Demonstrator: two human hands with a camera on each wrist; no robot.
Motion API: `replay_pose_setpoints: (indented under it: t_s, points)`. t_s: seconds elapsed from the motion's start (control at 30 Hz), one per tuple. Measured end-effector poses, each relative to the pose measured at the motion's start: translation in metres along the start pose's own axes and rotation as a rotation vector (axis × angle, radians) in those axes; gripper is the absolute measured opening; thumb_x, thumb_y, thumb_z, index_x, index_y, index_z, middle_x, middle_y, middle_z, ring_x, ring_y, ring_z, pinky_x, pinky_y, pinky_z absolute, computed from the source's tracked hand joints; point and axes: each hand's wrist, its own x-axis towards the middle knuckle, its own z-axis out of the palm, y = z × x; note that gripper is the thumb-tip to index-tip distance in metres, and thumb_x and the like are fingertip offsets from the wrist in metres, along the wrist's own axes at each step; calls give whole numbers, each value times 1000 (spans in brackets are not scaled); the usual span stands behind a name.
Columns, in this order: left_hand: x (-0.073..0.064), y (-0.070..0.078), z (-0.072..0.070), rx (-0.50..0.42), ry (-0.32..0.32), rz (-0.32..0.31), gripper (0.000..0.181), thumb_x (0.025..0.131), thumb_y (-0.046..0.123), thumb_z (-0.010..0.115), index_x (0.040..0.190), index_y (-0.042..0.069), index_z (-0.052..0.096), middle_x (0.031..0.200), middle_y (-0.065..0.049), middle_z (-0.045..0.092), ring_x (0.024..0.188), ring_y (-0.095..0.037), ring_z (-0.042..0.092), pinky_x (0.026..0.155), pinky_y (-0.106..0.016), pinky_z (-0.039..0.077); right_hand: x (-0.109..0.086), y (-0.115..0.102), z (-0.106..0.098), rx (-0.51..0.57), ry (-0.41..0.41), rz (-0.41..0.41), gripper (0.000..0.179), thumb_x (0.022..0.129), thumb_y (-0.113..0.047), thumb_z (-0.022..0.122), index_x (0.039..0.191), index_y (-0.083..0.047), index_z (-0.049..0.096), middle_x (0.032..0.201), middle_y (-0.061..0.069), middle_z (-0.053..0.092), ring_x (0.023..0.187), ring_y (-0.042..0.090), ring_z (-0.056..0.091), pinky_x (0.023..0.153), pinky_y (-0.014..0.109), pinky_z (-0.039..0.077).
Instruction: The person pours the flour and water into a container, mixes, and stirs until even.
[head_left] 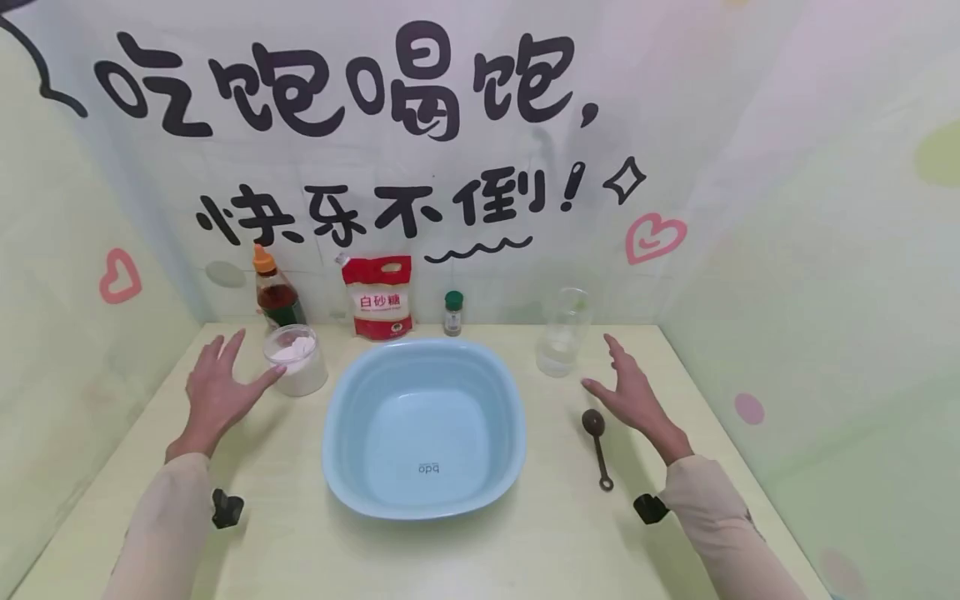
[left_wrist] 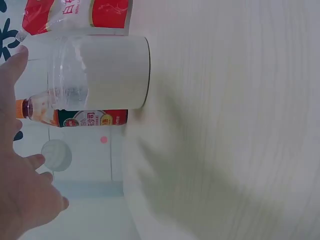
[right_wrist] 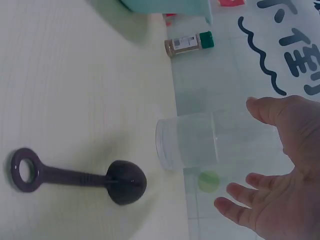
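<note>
My left hand (head_left: 222,389) hovers over the table's left side, fingers spread and holding nothing. Its thumb comes near a clear jar of white powder (head_left: 303,372), which the left wrist view shows standing upright. On the other side, my right hand (head_left: 633,392) is raised with fingers apart, also holding nothing. Just beyond it stands a clear cup (head_left: 558,342) with some see-through liquid inside. A dark brown measuring spoon (head_left: 597,446) lies on the table below that hand. Between the hands sits a light blue basin (head_left: 423,450) with nothing visible in it.
Along the back wall stand a sauce bottle with an orange cap (head_left: 277,292), a red and white sugar bag (head_left: 378,298) and a small green-capped shaker (head_left: 453,314). Printed cloth walls (head_left: 840,275) enclose the pale table (head_left: 525,550) at the back and both sides.
</note>
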Motion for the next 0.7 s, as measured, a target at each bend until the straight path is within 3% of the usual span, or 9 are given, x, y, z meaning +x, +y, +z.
replay_pose_setpoints:
  t_s: [0.2,0.47,0.7]
  points:
    - [6,3,2,-179,-63,-13,98,92,53,63,161,9,8,164,-30,9,149,-53,9,110,-80,18,-3,-22,0,202,-152,65,83,97,-23,64,159,-6,11,146,37,41,127,52,52,100,59,52]
    - [13,7,10,-243,-149,-109,109,89,57,66,161,15,-3,164,-30,7,146,-55,17,105,-79,28,-4,-41,16,518,-398,135,85,96,-13,65,160,-14,9,143,32,43,120,44,60,96,45,58]
    - [14,8,17,-333,-197,-171,115,87,54,70,160,15,-10,163,-32,6,146,-56,16,108,-77,29,-7,-51,36,605,-549,123,89,94,-17,69,161,-15,9,140,33,46,113,35,66,94,45,59]
